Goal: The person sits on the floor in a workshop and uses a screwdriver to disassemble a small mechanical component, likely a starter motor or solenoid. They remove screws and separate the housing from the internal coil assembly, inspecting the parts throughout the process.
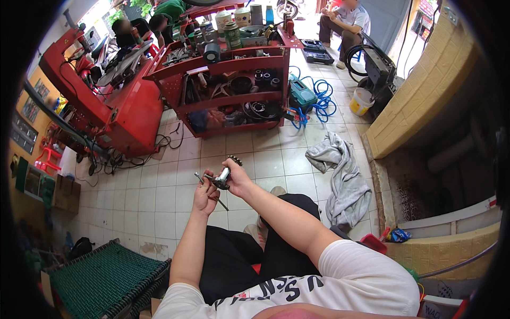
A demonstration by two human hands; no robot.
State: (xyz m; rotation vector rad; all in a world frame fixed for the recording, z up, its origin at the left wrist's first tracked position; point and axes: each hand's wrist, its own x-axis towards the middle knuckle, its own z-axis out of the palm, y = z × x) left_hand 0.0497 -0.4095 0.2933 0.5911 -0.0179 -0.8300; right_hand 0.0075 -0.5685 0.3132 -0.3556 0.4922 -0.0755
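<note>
My left hand is closed around a thin metal rod, whose ends stick out above and below the fingers. My right hand grips a metal geared shaft with a bright middle and dark toothed rims. Both hands are close together in front of my knees, with the left fingertips beside the lower end of the shaft. Whether those fingertips touch it I cannot tell.
Ahead stands a red tool cart loaded with cans and parts. A red machine is at the left. Grey cloth, blue hose and a bucket lie to the right. A green woven cot is near left. Other people sit beyond.
</note>
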